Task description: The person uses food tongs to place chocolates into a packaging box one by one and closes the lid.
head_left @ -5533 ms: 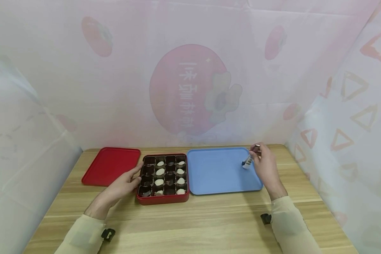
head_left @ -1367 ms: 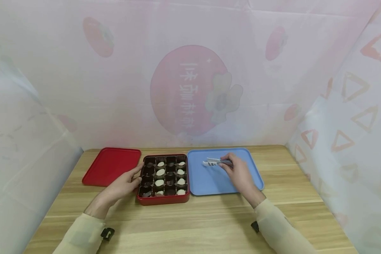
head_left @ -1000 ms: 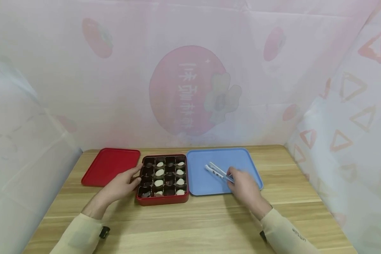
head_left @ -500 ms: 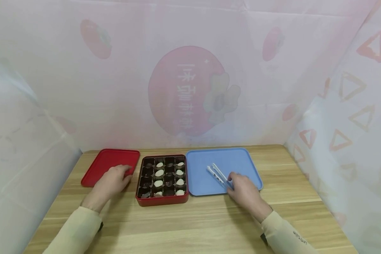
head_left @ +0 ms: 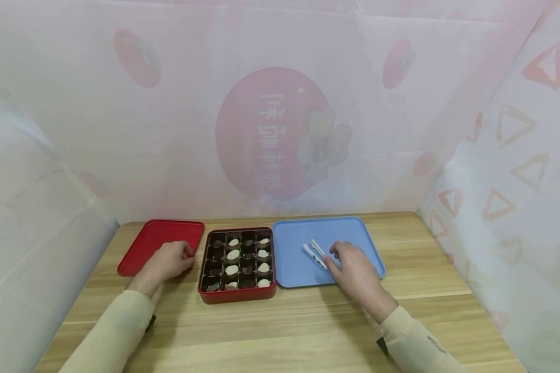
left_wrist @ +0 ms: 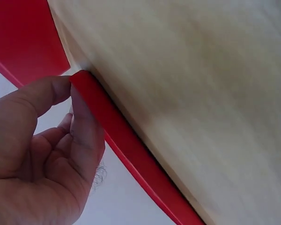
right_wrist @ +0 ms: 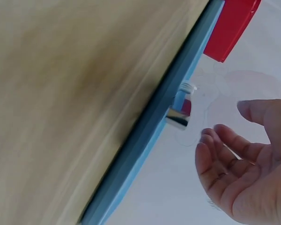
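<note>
In the head view, a red tin lid [head_left: 161, 235] lies flat on the left of the table. My left hand [head_left: 169, 261] is at its near right part, and the left wrist view has the thumb and a finger pinching the lid's rim [left_wrist: 131, 159]. A red box [head_left: 238, 297] of dark and white chocolates [head_left: 233, 255] stands in the middle, apart from both hands. White-tipped tongs [head_left: 314, 257] lie on a blue tray [head_left: 294, 228]. My right hand [head_left: 357, 274] hovers over their handle end, fingers relaxed and apart from the tongs [right_wrist: 177, 118].
The box stands beside the tray's left edge, with a gap of bare wooden table [head_left: 280, 331] between box and lid. Printed fabric walls [head_left: 182, 129] enclose the back and sides. Each chocolate sits in its own compartment of a dark insert.
My right hand has brought the tongs from the tray's right side, laid them down and let go. The left hand has moved from the box's left side to the lid and taken hold of it.
</note>
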{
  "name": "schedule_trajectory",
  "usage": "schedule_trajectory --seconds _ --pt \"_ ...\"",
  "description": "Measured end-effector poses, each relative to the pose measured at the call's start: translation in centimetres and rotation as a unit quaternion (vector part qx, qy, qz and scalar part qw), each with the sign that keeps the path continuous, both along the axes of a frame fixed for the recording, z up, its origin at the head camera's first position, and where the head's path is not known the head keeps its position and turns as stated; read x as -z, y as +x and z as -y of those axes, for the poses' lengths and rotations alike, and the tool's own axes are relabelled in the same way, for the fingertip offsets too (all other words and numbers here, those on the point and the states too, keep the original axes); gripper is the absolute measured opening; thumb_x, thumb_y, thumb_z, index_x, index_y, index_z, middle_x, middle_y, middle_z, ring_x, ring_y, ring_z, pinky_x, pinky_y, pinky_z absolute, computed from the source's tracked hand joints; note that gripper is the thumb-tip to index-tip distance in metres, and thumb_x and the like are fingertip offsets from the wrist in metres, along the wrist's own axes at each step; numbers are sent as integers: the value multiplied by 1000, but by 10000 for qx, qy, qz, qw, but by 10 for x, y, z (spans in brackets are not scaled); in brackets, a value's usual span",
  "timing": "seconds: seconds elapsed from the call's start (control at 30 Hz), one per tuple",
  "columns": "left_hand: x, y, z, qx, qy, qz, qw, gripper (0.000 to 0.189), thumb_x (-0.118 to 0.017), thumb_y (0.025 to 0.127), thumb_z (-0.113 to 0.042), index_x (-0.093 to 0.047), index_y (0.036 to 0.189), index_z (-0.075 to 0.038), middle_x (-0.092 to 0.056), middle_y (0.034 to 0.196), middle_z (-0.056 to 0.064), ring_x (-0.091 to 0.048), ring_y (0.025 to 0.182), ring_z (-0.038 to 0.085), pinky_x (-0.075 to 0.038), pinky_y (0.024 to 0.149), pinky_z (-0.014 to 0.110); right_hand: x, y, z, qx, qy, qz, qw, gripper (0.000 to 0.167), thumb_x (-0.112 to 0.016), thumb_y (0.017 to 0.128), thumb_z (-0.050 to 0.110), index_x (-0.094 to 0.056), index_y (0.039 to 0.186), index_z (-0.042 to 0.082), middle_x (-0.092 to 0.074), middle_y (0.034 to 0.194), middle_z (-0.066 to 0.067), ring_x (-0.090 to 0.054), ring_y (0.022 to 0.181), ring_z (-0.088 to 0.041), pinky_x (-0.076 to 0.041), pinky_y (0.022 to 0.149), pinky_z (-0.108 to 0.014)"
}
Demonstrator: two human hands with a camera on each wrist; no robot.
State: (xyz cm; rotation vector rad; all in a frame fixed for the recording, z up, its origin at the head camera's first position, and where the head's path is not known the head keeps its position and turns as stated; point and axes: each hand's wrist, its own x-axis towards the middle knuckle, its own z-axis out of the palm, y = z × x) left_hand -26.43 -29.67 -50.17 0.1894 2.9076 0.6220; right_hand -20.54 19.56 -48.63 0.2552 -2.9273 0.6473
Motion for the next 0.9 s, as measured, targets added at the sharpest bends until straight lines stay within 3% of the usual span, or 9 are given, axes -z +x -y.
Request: schedule_trajectory --seconds 0.13,0.33,0.6,0.73,0.9 --pt "-7 3 4 -121 85 -68 9999 20 -79 107 -14 -78 117 4 -82 103 18 -75 93 28 -67 87 53 -5 -1 7 -102 -263 -282 9992 18 -80 113 28 -81 115 10 -82 112 -10 -77 104 -28 -67 92 -50" --pt "-31 15 7 -377 317 -428 9979 25 -74 110 -16 -74 123 5 -82 107 20 -73 91 28 -64 83 49 -12 -3 17 -237 -553 -545 9967 15 -81 112 23 -81 114 9 -84 116 -12 -79 112 -32 -68 99 -52" --pt "-68 39 4 -526 706 -1108 9899 27 -70 115 -17 -72 129 6 -81 113 24 -79 97 32 -60 78 37 -16 -5 32 -453 -759 -744 9933 12 -80 113 23 -81 112 11 -84 115 -8 -78 112 -28 -68 100 -49" --pt "-87 53 -3 -554 1073 -1141 9861 33 -67 120 -23 -68 138 5 -80 120 25 -80 101 33 -58 70 29 -19 -7 41 -509 -1061 -695 9906 13 -78 115 24 -82 118 12 -83 118 -5 -78 113 -25 -68 100 -48" --pt "-106 70 -22 -421 1651 -1171 9784 37 -64 123 -25 -65 147 3 -81 126 27 -84 106 35 -62 70 23 -26 -13 56 -665 -1690 -547 9818 20 -75 117 23 -79 131 9 -83 124 -7 -79 117 -25 -70 103 -51"
